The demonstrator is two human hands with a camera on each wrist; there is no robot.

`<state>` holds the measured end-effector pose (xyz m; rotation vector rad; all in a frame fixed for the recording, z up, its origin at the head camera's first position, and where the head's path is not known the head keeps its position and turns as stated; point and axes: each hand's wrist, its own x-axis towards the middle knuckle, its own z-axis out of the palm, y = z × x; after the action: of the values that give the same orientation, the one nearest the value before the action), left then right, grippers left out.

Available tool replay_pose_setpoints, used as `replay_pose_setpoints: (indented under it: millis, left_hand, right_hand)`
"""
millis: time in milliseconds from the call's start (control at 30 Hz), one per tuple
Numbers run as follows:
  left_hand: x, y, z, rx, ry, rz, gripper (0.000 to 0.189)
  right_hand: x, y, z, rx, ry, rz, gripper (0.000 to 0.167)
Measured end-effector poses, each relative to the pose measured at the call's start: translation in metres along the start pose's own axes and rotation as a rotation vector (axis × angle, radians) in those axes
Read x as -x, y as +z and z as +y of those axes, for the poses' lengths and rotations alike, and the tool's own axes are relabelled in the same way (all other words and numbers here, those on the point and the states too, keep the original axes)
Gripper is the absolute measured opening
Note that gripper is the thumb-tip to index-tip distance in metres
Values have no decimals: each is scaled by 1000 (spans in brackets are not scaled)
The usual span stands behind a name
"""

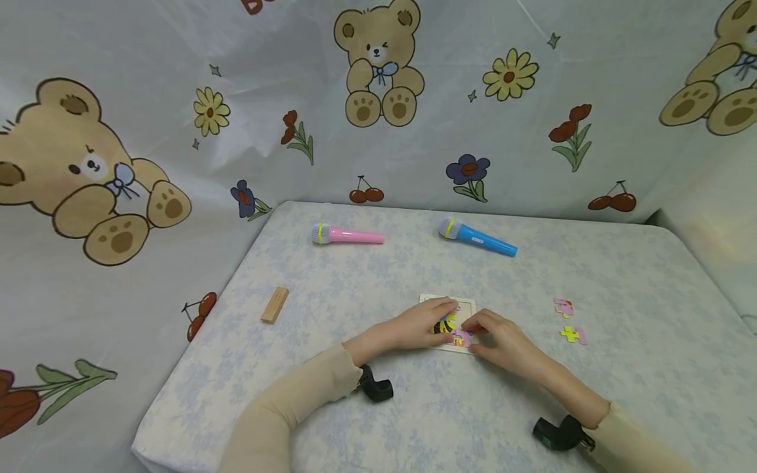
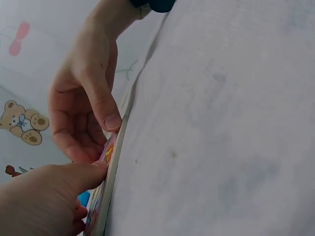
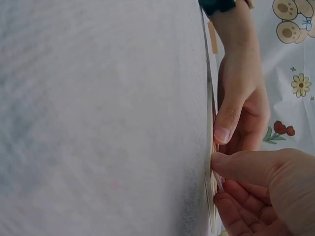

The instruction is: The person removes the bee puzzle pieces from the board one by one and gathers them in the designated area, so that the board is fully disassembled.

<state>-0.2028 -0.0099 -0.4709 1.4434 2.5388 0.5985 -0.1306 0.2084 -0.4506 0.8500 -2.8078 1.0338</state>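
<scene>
A small puzzle tray (image 1: 466, 305) with a pale wooden frame lies flat on the table. A yellow-and-black bee picture (image 1: 447, 324) shows in it between the two hands. My left hand (image 1: 422, 324) rests over its left side, fingers extended across the far part and thumb on the near part. From the right, my right hand (image 1: 503, 343) pinches a pink puzzle piece (image 1: 463, 337) at the tray's near right corner, thumb by the frame and fingers bent over it. In the left wrist view the thumb of my left hand (image 2: 54, 194) presses right beside that piece.
Two loose puzzle pieces, one pink (image 1: 564, 307) and one yellow and pink (image 1: 572, 334), lie right of the tray. A pink toy microphone (image 1: 355, 236) and a blue one (image 1: 481, 239) lie at the back. A wooden block (image 1: 275, 305) is at left.
</scene>
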Motion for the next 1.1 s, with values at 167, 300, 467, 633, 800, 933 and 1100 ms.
replay_pose_setpoints:
  millis: [167,300,467,633,800,933,1100]
  left_hand:
    - [-2,9,-1,-24,15,21,63]
    - [-2,11,-3,-6,18,31,64]
    - [-3,10,-3,-2,22,30,64]
    - [-4,8,-3,-2,12,15,65]
    - [3,2,-8,36,-36,31,69]
    - [14,-5,-14,37,-94,54,73]
    - [23,-8,-17,38,-112,42,83]
  right_hand:
    - [0,1,1,29,-49,8,33]
    - [-1,1,1,75,-79,9,32]
    - [0,-8,-2,111,-91,13,30]
    - [12,-35,4,99,-128,88,35]
    - [44,-64,22,149,-112,131,39]
    - [81,-79,39,191,-51,148,41]
    - [111,-88,55,192,-10,154,42]
